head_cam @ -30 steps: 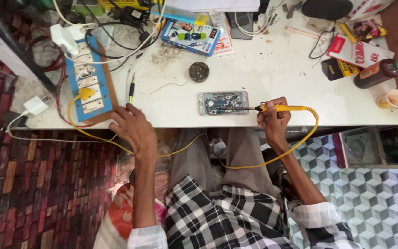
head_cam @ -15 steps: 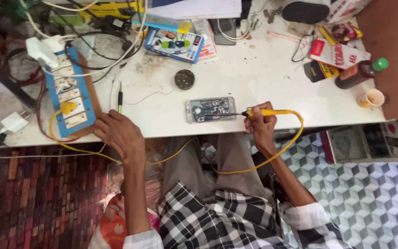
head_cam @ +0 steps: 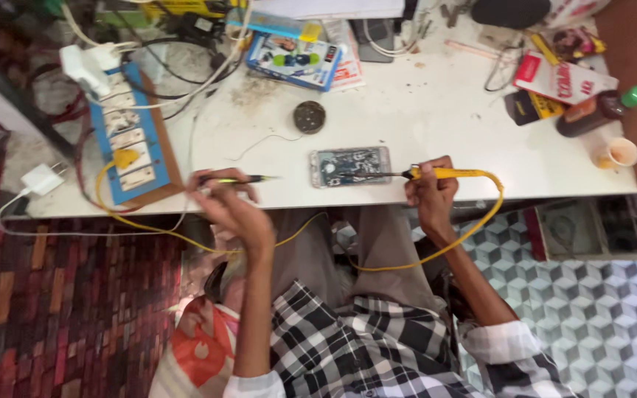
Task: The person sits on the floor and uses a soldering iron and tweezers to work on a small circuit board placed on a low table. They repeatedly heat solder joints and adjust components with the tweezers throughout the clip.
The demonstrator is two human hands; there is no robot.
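From the head camera, looking straight down, a person sits at a white table with both hands at its near edge. The right hand is closed around a yellow soldering iron, whose thin tip reaches left onto an opened phone lying flat near the table's front edge. The iron's yellow cord loops off the edge and hangs over the lap. The left hand is raised just off the front edge, its fingers pinched on a slim green-and-black pen-like tool that points right toward the phone, well short of it.

Between the phone and the clutter at the back lies a bare stretch of tabletop, with only a small round dark tin and a loose thin wire on it. A blue power strip lies along the left end. At the far right edge stands a small paper cup; its contents cannot be made out. Beside it lies a dark bottle with a green cap.
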